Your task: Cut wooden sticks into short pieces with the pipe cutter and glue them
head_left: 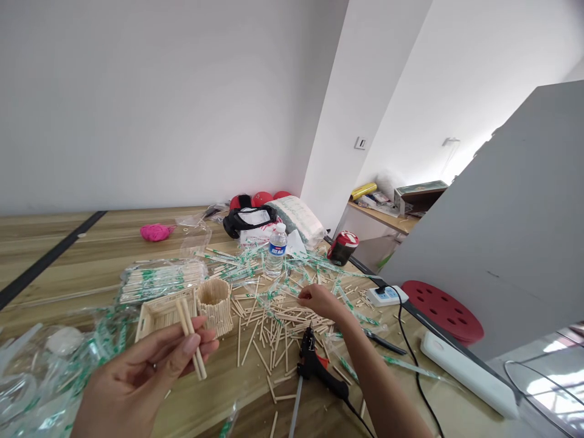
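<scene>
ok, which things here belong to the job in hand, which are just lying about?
Likely the job:
- paired sticks in left hand
- loose sticks by right hand
- glue gun
- stick-built cup, tray

Apparently lying about:
- pink bundle
- water bottle
- red stool

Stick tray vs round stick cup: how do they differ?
Shape: the tray has straight sides and corners; the cup is round.
Height: the cup's wall stands tall; the tray's walls are low.
Rim: the cup's is uneven, formed by upright stick ends; the tray's looks straighter.
Shared: both are pale, open-topped and made of sticks, and the left hand partly hides each.
</scene>
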### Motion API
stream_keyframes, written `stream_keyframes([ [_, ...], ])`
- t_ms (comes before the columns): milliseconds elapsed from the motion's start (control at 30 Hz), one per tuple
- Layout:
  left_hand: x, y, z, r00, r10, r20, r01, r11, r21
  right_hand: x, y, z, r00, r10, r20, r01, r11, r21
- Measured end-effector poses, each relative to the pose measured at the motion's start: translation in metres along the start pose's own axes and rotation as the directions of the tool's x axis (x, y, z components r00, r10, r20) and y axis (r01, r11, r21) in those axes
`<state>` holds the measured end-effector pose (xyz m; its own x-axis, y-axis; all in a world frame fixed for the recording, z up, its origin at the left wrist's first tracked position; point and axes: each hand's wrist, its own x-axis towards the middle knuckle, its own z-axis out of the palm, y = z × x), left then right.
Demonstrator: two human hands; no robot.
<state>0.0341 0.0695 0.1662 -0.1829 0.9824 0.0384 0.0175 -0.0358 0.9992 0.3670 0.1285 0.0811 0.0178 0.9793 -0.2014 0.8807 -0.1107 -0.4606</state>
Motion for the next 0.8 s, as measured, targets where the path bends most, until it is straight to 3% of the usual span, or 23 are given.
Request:
stream_keyframes([
  [100, 0.005, -0.003, 0.001, 0.984, -0.074, 0.161, 0.068, 0.997, 0.04, -0.021, -0.01, -0.01, 0.994, -0.082, -0.075, 0.094, 0.981, 0.171],
  [200, 0.009, -0.002, 0.008, 0.96, -0.093, 0.263, 0.056, 0.988, 0.144, -0.049, -0.028, -0.017, 0.974, -0.175, -0.147, 0.218, 0.908, 0.359],
  [367, 0.006, 0.001, 0.028, 0.929, -0.077, 0.363, 0.033, 0.992, 0.126, -0.092, -0.058, -0.021, 0.938, -0.244, -0.244, 0.345, 0.71, 0.614],
  [500, -0.004, 0.002, 0.037, 0.925, -0.099, 0.367, 0.091, 0.995, 0.04, -0.103, -0.066, -0.024, 0.929, -0.222, -0.295, 0.369, 0.505, 0.78],
  [567, -0.007, 0.004, 0.038, 0.931, -0.113, 0.347, 0.125, 0.992, -0.012, -0.103, -0.066, -0.025, 0.931, -0.213, -0.295, 0.364, 0.504, 0.784],
  [667, -0.01, 0.005, 0.039, 0.935, -0.128, 0.33, 0.151, 0.987, -0.047, -0.104, -0.065, -0.025, 0.928, -0.235, -0.288, 0.372, 0.595, 0.712],
  [800, -0.011, 0.006, 0.044, 0.893, -0.162, 0.42, 0.184, 0.983, -0.012, -0.106, -0.07, -0.025, 0.924, -0.29, -0.249, 0.382, 0.702, 0.601],
])
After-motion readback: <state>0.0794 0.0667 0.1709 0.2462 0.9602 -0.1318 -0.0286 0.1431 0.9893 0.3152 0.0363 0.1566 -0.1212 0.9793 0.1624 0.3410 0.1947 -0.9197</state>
